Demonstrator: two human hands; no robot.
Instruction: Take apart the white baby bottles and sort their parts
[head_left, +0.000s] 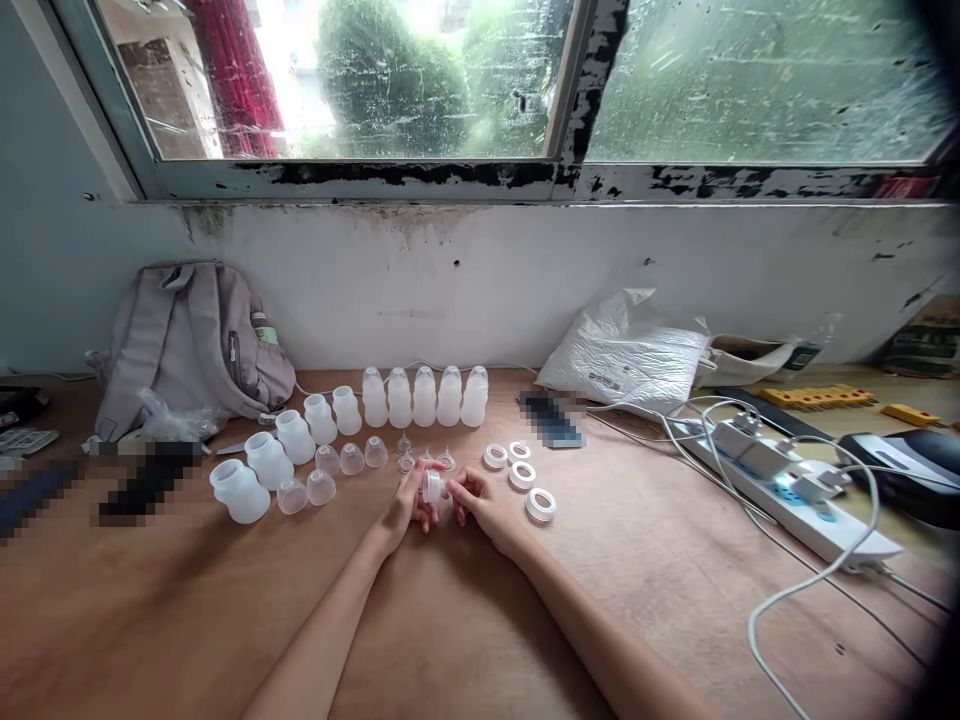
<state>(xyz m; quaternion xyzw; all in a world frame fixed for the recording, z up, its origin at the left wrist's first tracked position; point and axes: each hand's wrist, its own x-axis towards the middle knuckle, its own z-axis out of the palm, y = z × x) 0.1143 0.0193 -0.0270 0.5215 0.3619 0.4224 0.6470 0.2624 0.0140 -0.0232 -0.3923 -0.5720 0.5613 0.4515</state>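
My left hand (409, 503) is closed around a white bottle collar ring (433, 487), turned on its side just above the table. The fingers of my right hand (480, 502) pinch at the ring's right side, seemingly on a clear nipple, though the fingertips mostly hide it. Beyond my hands lie several loose clear nipples (403, 443). To the right of my right hand several white collar rings (523, 476) lie flat. Several clear dome caps (321, 487) sit left of my left hand, beside a slanted row of open frosted baby bottles (270, 461).
Several capped bottles (424, 397) stand upright in a row near the wall. A grey backpack (195, 345) leans at the back left. At right are a silver plastic bag (630, 350), a dark phone (553, 419) and a power strip (795, 500) with trailing white cables.
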